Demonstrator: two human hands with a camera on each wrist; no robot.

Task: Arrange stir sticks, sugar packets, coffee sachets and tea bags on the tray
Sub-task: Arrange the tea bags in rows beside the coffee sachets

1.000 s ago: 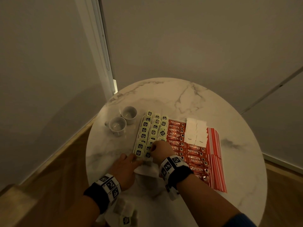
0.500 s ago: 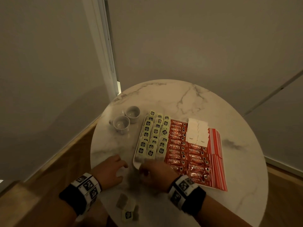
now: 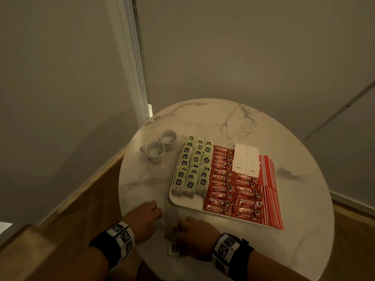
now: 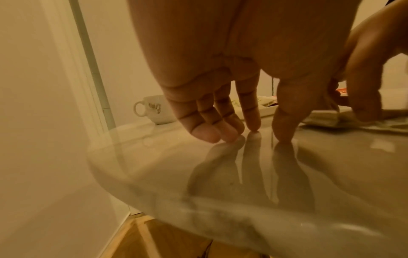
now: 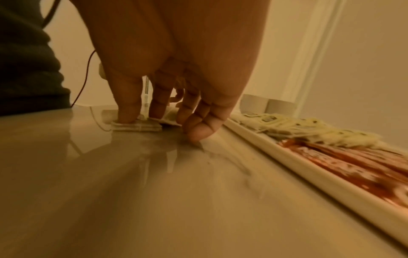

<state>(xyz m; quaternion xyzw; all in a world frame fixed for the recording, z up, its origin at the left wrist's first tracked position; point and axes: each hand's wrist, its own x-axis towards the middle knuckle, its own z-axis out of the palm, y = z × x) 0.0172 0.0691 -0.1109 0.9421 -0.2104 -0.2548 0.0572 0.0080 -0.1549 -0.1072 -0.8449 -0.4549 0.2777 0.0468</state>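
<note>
A white tray (image 3: 183,204) holds rows of green-tagged tea bags (image 3: 192,169), red coffee sachets (image 3: 229,189), white sugar packets (image 3: 246,159) and red-and-white stir sticks (image 3: 268,189). Loose tea bags (image 3: 171,230) lie on the marble table in front of the tray, one tag (image 3: 173,249) nearer the edge. My right hand (image 3: 182,226) comes down on them; in the right wrist view its thumb and forefinger (image 5: 143,118) touch the top of a loose tea bag (image 5: 141,128). My left hand (image 3: 157,209) rests its straight fingertips (image 4: 252,125) on the bare tabletop, holding nothing.
Two white cups (image 3: 155,151) (image 3: 168,137) stand left of the tray. The round table's (image 3: 294,199) near edge is close under my wrists, with wooden floor below. Walls and a door frame (image 3: 129,57) close in behind and to the left.
My right hand has drawn back from the tea bag rows on the tray to the loose tea bags on the table. My left hand slid back a little too.
</note>
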